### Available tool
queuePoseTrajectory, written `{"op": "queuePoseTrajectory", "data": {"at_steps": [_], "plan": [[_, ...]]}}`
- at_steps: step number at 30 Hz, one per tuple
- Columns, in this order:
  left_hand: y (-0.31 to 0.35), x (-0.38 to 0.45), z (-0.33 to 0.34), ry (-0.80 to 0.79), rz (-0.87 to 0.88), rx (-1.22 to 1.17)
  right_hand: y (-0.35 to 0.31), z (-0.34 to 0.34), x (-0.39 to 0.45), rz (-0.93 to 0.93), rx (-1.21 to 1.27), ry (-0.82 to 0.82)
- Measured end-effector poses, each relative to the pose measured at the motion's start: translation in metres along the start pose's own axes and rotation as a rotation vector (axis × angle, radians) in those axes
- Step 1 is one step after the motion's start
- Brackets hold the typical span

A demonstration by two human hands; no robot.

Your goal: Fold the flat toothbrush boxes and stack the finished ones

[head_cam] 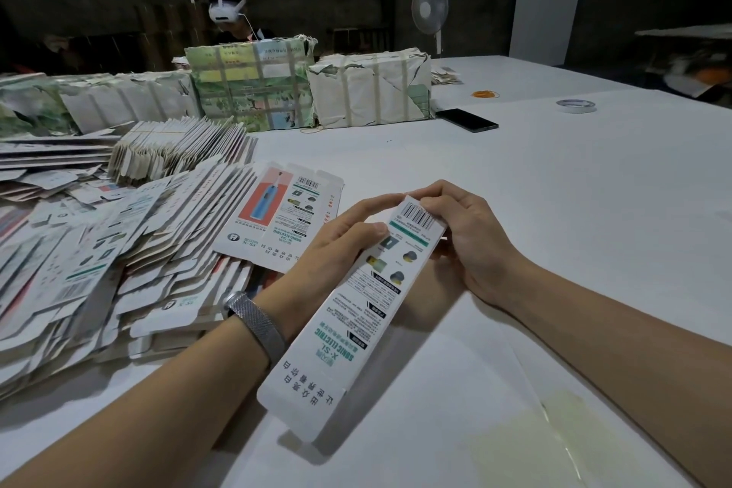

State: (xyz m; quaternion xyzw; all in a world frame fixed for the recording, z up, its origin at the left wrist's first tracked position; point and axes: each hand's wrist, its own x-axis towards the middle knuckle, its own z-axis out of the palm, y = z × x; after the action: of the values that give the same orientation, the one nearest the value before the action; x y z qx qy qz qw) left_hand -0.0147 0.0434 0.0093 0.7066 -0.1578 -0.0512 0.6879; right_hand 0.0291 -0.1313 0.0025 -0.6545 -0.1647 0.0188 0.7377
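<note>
A big pile of flat boxes (119, 250) is lying on the left of the white table (554, 178). Our left hand (336, 238) is holding the long toothbrush box (356, 313) above the table, fingers pressing its side. Our right hand (463, 234) is pinching its top end.

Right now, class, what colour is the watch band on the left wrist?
Silver mesh band, clearest in the head view.

The held toothbrush box (352, 313) reads "SONIC ELECTRIC" and "X-S1", with a barcode near its far end.
</note>
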Motion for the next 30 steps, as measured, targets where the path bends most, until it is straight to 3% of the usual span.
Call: {"op": "queuePoseTrajectory", "data": {"at_steps": [11, 21, 30], "plan": [[-0.006, 0.006, 0.0, 0.021, 0.026, 0.075, 0.003, 0.001, -0.002, -0.078, -0.018, -0.033], [-0.012, 0.01, -0.007, 0.102, 0.01, -0.185, 0.008, -0.003, 0.001, -0.061, 0.015, -0.11], [-0.016, 0.01, -0.006, 0.074, -0.01, -0.183, 0.012, -0.006, 0.004, -0.073, 0.088, -0.101]]}}
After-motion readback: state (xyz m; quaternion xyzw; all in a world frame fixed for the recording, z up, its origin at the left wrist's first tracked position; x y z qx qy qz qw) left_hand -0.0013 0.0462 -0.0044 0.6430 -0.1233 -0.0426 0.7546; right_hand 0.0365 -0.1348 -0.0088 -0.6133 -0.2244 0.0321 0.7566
